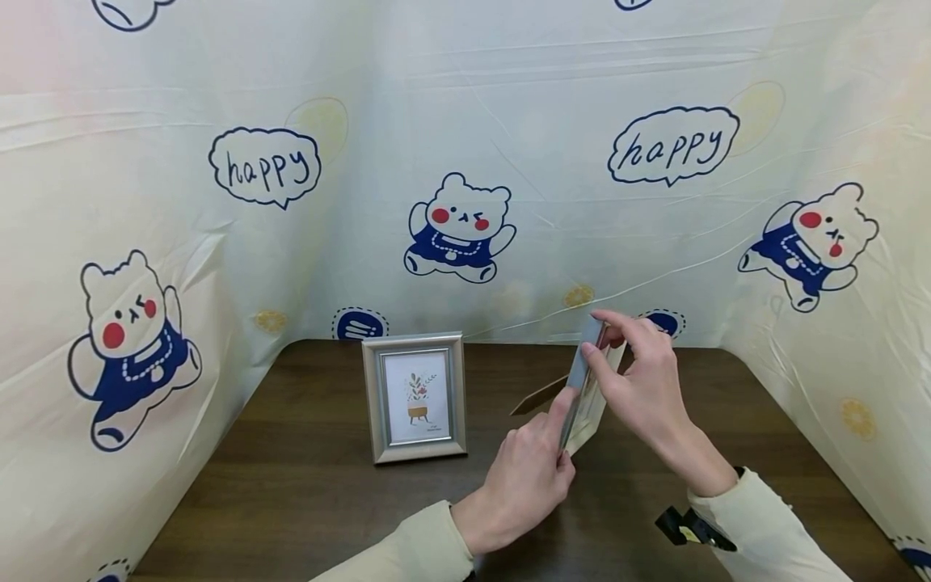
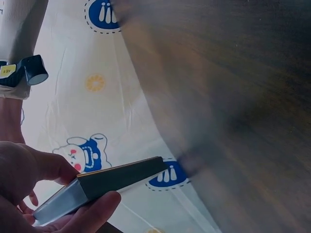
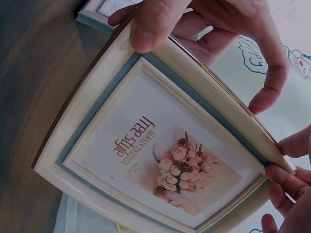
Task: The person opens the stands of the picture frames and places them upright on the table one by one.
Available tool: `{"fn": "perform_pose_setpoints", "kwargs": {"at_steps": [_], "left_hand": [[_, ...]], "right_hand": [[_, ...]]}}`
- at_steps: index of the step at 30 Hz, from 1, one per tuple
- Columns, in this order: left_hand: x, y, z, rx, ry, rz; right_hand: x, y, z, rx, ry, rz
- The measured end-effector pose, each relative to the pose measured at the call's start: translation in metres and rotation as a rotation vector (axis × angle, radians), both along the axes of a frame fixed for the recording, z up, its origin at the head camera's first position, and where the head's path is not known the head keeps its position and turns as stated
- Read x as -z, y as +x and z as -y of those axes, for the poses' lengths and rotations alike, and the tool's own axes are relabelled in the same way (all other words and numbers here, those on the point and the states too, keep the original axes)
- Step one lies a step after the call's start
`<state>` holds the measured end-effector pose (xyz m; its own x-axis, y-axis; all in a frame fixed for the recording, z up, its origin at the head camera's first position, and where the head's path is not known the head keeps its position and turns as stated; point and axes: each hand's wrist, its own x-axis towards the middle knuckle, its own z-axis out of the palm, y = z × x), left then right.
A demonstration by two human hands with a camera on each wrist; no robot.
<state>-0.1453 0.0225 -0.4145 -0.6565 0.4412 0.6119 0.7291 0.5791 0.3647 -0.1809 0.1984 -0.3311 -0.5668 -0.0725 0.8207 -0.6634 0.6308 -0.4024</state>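
Observation:
Both hands hold a picture frame [image 1: 591, 416] upright over the dark table, seen nearly edge-on in the head view. My left hand [image 1: 520, 477] grips its near lower corner, with the index finger laid along the side edge. Higher up, the right hand [image 1: 647, 388] pinches the far top part between thumb and fingers. A brown support leg [image 1: 540, 397] juts out behind the frame. In the right wrist view the cream border with a blue-grey inner band surrounds a print [image 3: 182, 170] of pink flowers lettered "free style".
To the left, a second picture frame [image 1: 368, 404], silvery beige with a potted-plant print [image 1: 418, 396], stands on the dark wooden table [image 1: 291, 485]. A pale cloth [image 1: 553, 121] with bear drawings and "happy" bubbles encloses the back and sides.

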Motion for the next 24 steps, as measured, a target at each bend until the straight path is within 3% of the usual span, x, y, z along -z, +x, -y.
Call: {"fn": "perform_pose_setpoints", "kwargs": {"at_steps": [13, 24], "left_hand": [[0.0029, -0.0037, 0.0009, -0.007, 0.038, -0.007], [-0.0005, -0.0034, 0.0020, 0.003, 0.067, 0.052]], "right_hand": [[-0.0005, -0.0007, 0.0021, 0.005, 0.033, -0.013], [-0.0030, -0.0021, 0.0031, 0.003, 0.054, -0.002]]}}
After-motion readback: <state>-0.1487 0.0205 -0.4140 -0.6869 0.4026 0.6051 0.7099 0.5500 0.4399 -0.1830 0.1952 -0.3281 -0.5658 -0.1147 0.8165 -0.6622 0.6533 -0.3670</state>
